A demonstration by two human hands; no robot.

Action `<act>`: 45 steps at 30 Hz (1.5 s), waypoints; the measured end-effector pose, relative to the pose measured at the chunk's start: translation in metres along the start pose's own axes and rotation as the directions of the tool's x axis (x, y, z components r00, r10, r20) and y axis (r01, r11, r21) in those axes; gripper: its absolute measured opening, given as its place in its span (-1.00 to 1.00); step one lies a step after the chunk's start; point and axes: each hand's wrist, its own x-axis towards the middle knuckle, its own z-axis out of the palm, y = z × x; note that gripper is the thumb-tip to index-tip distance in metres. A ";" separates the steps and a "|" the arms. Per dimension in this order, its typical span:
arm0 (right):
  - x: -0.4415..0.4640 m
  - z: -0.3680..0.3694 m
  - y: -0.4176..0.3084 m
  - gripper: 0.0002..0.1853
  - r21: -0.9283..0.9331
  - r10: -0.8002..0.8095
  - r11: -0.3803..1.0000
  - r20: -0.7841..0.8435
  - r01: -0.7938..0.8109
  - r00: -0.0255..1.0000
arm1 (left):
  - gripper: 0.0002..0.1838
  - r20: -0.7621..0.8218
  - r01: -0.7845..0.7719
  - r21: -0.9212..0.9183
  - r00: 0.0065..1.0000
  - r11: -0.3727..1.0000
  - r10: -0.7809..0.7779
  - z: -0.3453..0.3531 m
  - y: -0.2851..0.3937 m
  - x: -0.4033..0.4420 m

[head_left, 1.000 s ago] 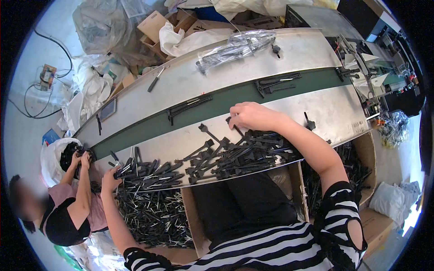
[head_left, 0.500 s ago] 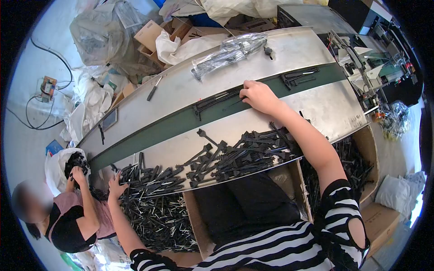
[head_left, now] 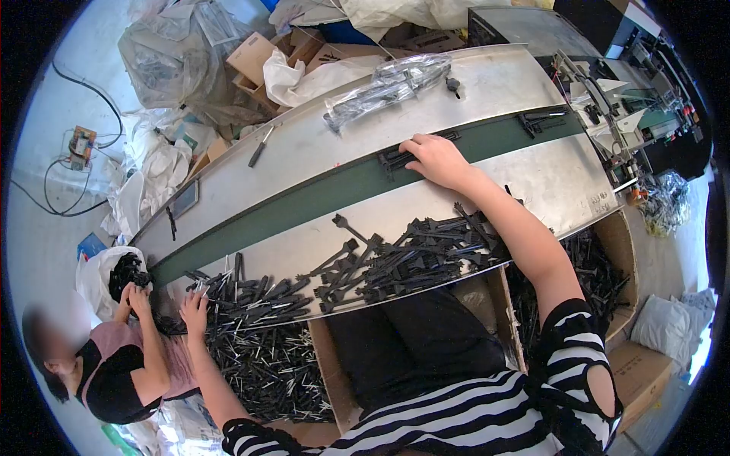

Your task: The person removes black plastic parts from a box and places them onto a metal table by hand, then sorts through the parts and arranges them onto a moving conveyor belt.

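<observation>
My left hand (head_left: pixel 195 310) is at the left end of a heap of black handles with metal shafts (head_left: pixel 262 298), its fingers apart and touching the pieces. Over the green conveyor belt (head_left: pixel 334 179), my right hand (head_left: pixel 435 158) has its fingers curled onto a small group of black parts (head_left: pixel 391 162); the palm hides some of them. A pile of black brush-like pieces (head_left: pixel 418 254) lies on the metal table (head_left: pixel 547 178) between my arms. Farther right on the belt rests another group of black parts (head_left: pixel 541 121).
Boxes of black parts stand below the table edge, at left (head_left: pixel 266 372) and right (head_left: pixel 597 266). Plastic-wrapped parts (head_left: pixel 388 90) and a screwdriver-like tool (head_left: pixel 261 148) lie beyond the belt. At far left a person (head_left: pixel 125 365) works by a white bag (head_left: pixel 95 281). Machinery (head_left: pixel 608 121) stands right.
The groups on the belt have moved right. My right hand went from the near pile to the belt and has stayed over it. My left hand's fingers have opened and shifted slightly.
</observation>
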 end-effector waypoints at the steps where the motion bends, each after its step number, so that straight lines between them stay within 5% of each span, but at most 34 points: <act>1: 0.000 -0.003 -0.005 -0.74 0.035 -0.036 0.999 0.019 0.035 0.999 | -0.56 -0.041 -0.005 0.013 0.999 1.000 0.006 0.000 0.001 -0.001; 4: 0.000 -0.014 -0.029 -0.74 0.140 -0.187 0.974 0.074 0.176 0.979 | -0.59 -0.307 0.003 0.027 0.952 1.000 0.006 0.004 0.019 -0.022; 8: -0.002 -0.007 -0.058 -0.60 0.257 -0.387 0.904 0.150 0.342 0.910 | -0.69 -0.430 -0.116 0.057 0.893 0.992 0.130 0.014 0.044 -0.070; 13: -0.001 0.019 -0.083 -0.54 0.251 -0.504 0.858 0.238 0.449 0.830 | -0.65 -0.351 -0.222 -0.020 0.915 0.975 0.201 0.026 0.084 -0.165; 19: 0.002 0.028 -0.090 -0.86 0.185 -0.452 0.889 0.205 0.420 0.868 | -0.52 -0.194 -0.115 -0.113 0.977 0.987 0.091 0.062 0.098 -0.262; 24: -0.001 0.009 -0.069 -0.90 0.141 -0.373 0.926 0.213 0.350 0.903 | 0.02 0.071 0.210 -0.163 0.977 0.964 -0.201 0.087 0.101 -0.312; 31: 0.005 -0.010 -0.061 -0.82 0.247 -0.188 0.963 0.318 0.110 0.929 | 0.24 0.373 0.561 -0.192 0.801 0.805 -0.469 0.137 0.078 -0.335; 39: 0.006 -0.006 -0.065 -0.84 0.266 -0.119 0.964 0.353 0.022 0.928 | 0.22 0.353 0.714 -0.327 0.700 0.619 -0.621 0.198 0.066 -0.350; 45: 0.006 -0.006 -0.064 -0.84 0.293 -0.111 0.956 0.367 -0.002 0.923 | 0.15 0.353 0.881 -0.445 0.339 0.162 -0.872 0.197 0.090 -0.360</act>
